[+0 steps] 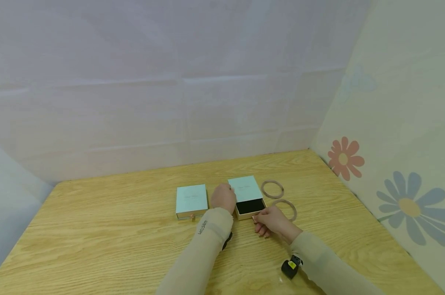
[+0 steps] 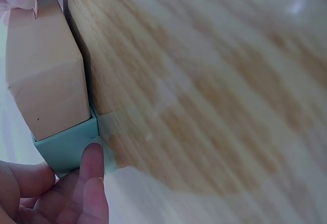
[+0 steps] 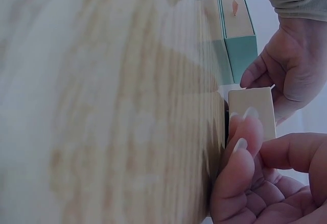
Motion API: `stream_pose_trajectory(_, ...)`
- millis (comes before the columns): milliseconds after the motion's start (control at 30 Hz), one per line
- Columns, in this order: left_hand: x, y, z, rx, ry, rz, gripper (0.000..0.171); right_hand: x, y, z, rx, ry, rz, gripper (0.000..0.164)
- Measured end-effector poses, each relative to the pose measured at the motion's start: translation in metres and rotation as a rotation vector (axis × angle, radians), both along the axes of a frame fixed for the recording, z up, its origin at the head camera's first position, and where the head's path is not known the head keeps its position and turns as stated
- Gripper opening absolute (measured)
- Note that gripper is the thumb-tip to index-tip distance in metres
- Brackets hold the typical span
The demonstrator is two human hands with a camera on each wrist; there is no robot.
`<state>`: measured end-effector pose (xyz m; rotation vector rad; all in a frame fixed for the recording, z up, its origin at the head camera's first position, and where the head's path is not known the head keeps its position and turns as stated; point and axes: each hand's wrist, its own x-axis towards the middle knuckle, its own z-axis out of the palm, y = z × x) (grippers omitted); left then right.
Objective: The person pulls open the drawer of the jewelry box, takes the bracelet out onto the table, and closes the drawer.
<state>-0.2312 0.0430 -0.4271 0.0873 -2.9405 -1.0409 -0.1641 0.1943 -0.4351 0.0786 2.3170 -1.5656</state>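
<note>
In the head view a pale blue drawer box point(image 1: 246, 188) lies mid-table with its tan drawer point(image 2: 48, 71) slid partly out, showing a black inside point(image 1: 250, 206). My left hand point(image 1: 223, 198) grips the blue sleeve point(image 2: 69, 145) from the left side, thumb and fingers around its edge in the left wrist view. At the drawer's front, my right hand point(image 1: 273, 223) pinches the small pull tab point(image 2: 34, 4) between thumb and finger. In the right wrist view its fingers point(image 3: 240, 168) cover part of the drawer front.
A second pale blue box point(image 1: 191, 197), closed, with a small tab point(image 1: 192, 216) in front, lies to the left. Two thin rings, one farther back point(image 1: 282, 190) and one nearer point(image 1: 295, 211), lie right of the drawer box. A flowered wall point(image 1: 392, 123) borders the table's right edge.
</note>
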Motion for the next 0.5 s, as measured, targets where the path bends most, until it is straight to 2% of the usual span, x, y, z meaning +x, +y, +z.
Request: stream_pose_trajectory(500,0.0005,-0.0005,0.0012,0.004,0.001,-0.006,0.019,-0.0023,-0.0004,-0.0007,0.018,-0.009,-0.019,0.023)
